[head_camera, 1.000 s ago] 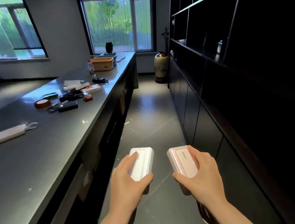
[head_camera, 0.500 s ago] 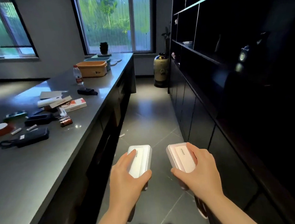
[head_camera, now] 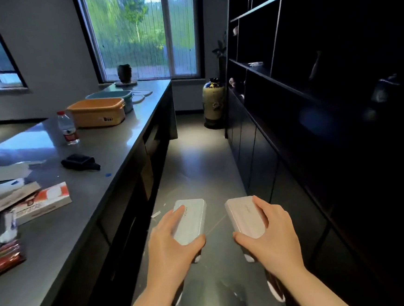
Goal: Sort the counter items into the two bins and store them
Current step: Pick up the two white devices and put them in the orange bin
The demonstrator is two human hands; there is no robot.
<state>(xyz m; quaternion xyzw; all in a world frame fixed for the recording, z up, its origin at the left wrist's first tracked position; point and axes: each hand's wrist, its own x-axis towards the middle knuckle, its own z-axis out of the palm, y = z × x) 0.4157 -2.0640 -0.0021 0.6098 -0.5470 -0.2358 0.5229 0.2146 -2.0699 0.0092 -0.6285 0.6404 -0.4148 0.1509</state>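
The person stands in an aisle between a long grey worktop on the left and a dark shelving wall on the right. Both hands are held out over the floor, well apart from the worktop.

Left hand: its grip is closed round a white power bank, thumb on the near right edge, fingers along the left side.

Right hand: its grip is closed round a pink power bank, thumb at the near left corner, fingers curled over the right side. The two power banks sit side by side, near each other but not touching.

Bins: an orange bin stands at the far part of the worktop, with a teal bin just behind it (whether the two touch cannot be told). A flat pale lid lies beside the teal bin.

Other items on the worktop:
- an upright water bottle with a red cap, near the orange bin;
- a black pouch, nearer the person;
- a white and orange box beside other flat boxes at the left edge;
- a packet with red contents at the near left (blurred).

A dark object stands on the sill by the window. A patterned vase stands on the floor at the aisle's far end.
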